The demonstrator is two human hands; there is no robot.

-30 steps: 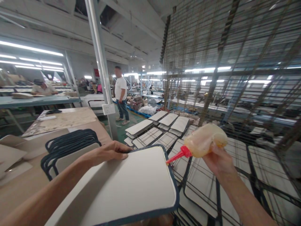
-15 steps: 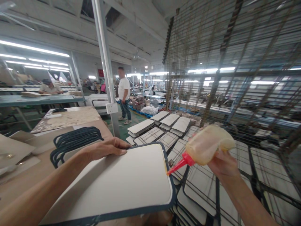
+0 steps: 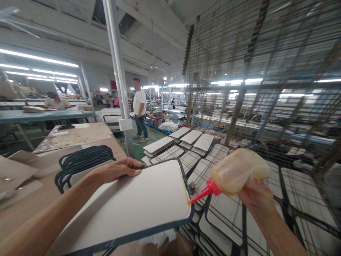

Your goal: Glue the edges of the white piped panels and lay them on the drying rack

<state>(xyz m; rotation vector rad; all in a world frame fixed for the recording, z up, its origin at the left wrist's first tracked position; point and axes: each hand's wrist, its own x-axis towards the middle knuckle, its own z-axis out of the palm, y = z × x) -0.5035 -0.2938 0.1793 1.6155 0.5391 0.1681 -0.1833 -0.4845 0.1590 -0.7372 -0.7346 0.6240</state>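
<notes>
My left hand (image 3: 119, 169) pinches the far edge of a white panel with a dark blue border (image 3: 138, 204), thumb on top; the panel is tilted in front of me. In my right hand (image 3: 255, 190) is a translucent squeeze bottle of yellowish glue (image 3: 239, 170), its red nozzle (image 3: 204, 193) pointing down and left. The nozzle tip is at the panel's right edge, near the rounded corner. A thin yellowish line of glue runs along the inside of the border there. The fingers behind the bottle are partly hidden.
Dark blue frames (image 3: 85, 160) are stacked on the table at left, beside beige sheets (image 3: 16, 174). Bordered panels (image 3: 226, 217) lie on wire racks (image 3: 170, 154) to the right, under a raised wire grid (image 3: 223, 64). A metal post (image 3: 117, 64) stands ahead; a person (image 3: 140, 103) stands beyond.
The nozzle tip has moved down along the panel's right edge toward the corner, and the glue line is longer. My left hand still grips the panel, whose near edge has risen slightly.
</notes>
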